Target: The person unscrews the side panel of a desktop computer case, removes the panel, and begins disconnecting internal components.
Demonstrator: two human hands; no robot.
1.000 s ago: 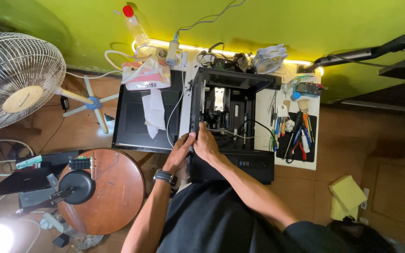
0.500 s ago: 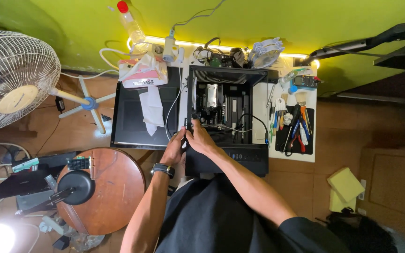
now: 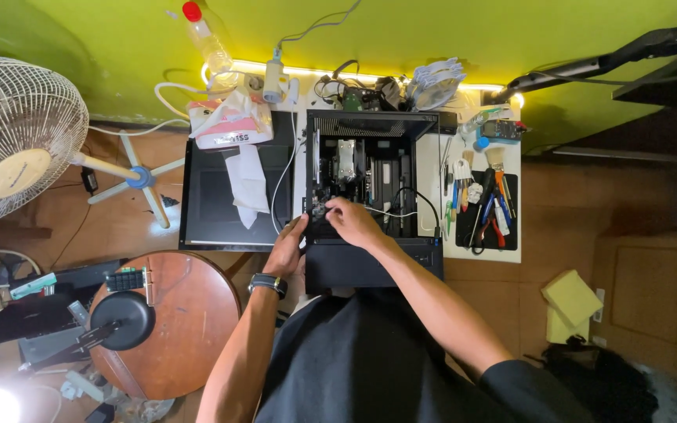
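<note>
Reaching into the open computer case (image 3: 370, 168), your right hand (image 3: 354, 222) pinches a small part (image 3: 320, 207) while your left hand (image 3: 288, 247) grips the case edge.

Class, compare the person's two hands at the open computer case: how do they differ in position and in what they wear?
The left hand rests on the outer left edge of the computer case, while the right hand reaches inside the case among the cables. The left hand has a dark watch at its wrist; the right hand's wrist is bare. The left hand comes up from below, the right hand from the lower right. Both are bare and close together at the case's lower left corner.
</note>
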